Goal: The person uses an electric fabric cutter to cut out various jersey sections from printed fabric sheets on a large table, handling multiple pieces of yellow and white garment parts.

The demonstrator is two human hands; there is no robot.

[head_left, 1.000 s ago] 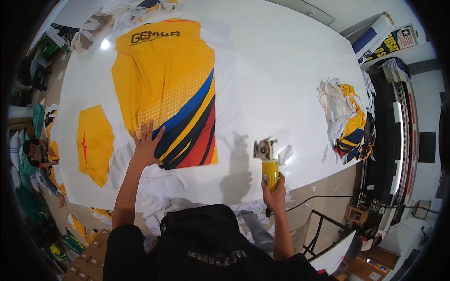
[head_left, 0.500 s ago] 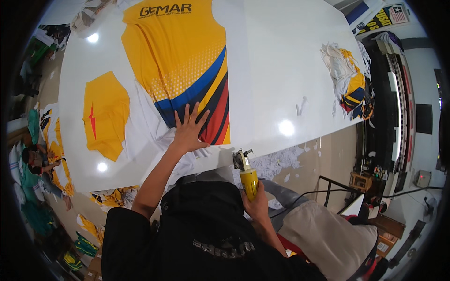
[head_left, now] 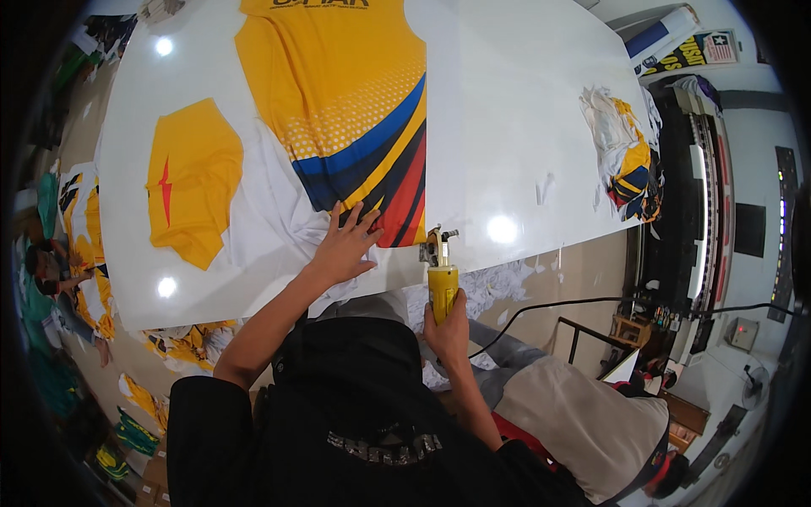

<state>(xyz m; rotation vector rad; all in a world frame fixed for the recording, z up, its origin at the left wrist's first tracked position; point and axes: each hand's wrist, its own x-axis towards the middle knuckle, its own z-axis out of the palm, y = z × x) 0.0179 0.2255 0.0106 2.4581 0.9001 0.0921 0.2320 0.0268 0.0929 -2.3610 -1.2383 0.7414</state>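
My left hand (head_left: 342, 249) lies with spread fingers on the lower edge of a yellow sports-shirt panel (head_left: 329, 84), which has white dots and blue, navy and red diagonal stripes. My right hand (head_left: 446, 329) grips a yellow electric cloth cutter (head_left: 442, 286); its metal head sits by the panel's lower right corner, at the table's near edge. White fabric (head_left: 262, 203) lies partly under the panel. A smaller yellow piece (head_left: 190, 182) with a red mark is to the left.
The white table (head_left: 524, 110) holds a crumpled fabric pile (head_left: 625, 152) at right. A black cord (head_left: 591, 299) runs rightward. Scraps (head_left: 456, 283) litter the floor. A co-worker (head_left: 574, 410) in beige is bent over below the table at right; another (head_left: 51, 270) sits at far left.
My left hand has moved rightward along the panel's lower edge. The cutter has moved left to the panel's corner. The beige-clad co-worker has come into view as the viewpoint shifted.
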